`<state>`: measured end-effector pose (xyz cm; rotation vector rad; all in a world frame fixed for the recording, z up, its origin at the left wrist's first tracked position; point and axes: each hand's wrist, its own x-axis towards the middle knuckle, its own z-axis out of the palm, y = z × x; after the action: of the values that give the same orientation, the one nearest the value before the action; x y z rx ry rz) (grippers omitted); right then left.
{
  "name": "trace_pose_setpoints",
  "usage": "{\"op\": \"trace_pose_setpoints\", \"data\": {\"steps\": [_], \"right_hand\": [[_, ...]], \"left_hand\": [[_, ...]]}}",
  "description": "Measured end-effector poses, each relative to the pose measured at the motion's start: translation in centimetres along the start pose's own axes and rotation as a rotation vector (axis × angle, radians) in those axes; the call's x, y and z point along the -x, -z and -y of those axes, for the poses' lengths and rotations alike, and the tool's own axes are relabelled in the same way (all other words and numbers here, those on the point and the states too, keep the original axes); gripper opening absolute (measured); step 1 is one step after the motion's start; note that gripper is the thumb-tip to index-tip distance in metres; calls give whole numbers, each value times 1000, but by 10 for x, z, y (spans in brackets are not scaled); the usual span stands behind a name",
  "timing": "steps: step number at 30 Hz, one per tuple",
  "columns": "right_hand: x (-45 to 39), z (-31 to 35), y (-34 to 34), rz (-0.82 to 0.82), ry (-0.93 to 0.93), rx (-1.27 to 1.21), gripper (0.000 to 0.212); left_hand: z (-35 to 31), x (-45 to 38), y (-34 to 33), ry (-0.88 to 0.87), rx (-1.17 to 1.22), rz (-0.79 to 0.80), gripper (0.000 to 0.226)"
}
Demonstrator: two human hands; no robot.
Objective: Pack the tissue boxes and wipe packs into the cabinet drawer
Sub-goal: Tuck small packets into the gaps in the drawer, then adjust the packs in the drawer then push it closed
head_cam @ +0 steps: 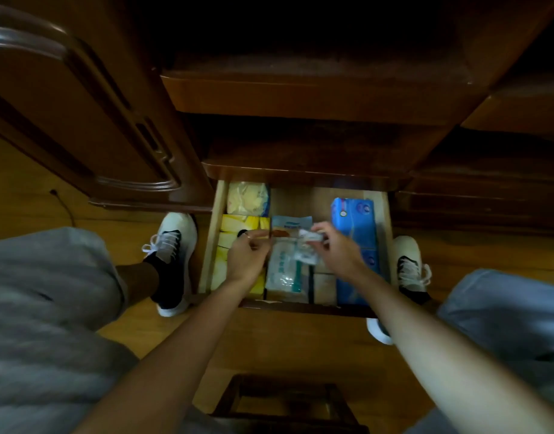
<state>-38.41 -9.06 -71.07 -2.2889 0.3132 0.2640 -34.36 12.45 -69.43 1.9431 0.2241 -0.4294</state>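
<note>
While hands [296, 255] hover, drawer [213, 233] holds tissue packs [357, 227].

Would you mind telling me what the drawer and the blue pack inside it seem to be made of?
The drawer looks like pale, unfinished wood: its side walls are matte and light, unlike the dark glossy cabinet. The blue pack seems wrapped in thin plastic film, judging by its slight sheen, though blur leaves that uncertain.

The open drawer [213, 233] holds packs in rows. At its left side a tissue box [238, 225] lies in front of a soft pack [247, 197]. A wipe pack [283, 274] lies in the middle. A tall tissue pack [357, 227] lies along the right wall.
</note>
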Motion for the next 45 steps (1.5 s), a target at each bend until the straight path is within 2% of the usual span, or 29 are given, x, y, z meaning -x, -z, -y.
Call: {"op": "trace_pose_setpoints", "data": {"steps": [3,6,8,12,16,19,21,23,25,27,32,37,41,45], "right_hand": [[-30,-1,17,-133,-51,217,22],[-58,-4,26,-108,-61,426,24],[-70,-3,25,-73,-45,549,35],[-84,-11,12,52,12,1087,63],[-90,-16,10,180,10,1198,61],[-93,-11,7,267,-17,1232,62],[-90,-11,5,315,-30,1240,54],[-86,-11,5,338,-18,1258,56],[-84,-8,6,272,39,1233,63],[-82,-4,6,176,78,1141,67],[-83,0,0,325,-26,1038,48],[-88,10,-1,325,-72,1050,54],[-101,29,-22,149,-32,783,51],[-129,62,-55,190,-170,325,52]], "left_hand": [[6,5,8,-159,-323,28,30],[17,9,15,-250,-553,93,35],[24,12,20,-267,-627,171,43],[37,13,26,-274,-758,242,59],[39,8,24,-291,-732,210,58],[38,3,20,-372,-787,175,56],[38,0,20,-377,-913,178,61],[40,-3,19,-295,-1036,220,74],[41,-4,20,-248,-1108,265,81],[40,-5,21,-262,-1138,284,82],[39,-9,33,-313,-1176,334,85],[34,-11,39,-321,-1184,376,83],[23,-20,45,-342,-1166,396,76],[19,-20,51,-362,-1130,381,68]]}}
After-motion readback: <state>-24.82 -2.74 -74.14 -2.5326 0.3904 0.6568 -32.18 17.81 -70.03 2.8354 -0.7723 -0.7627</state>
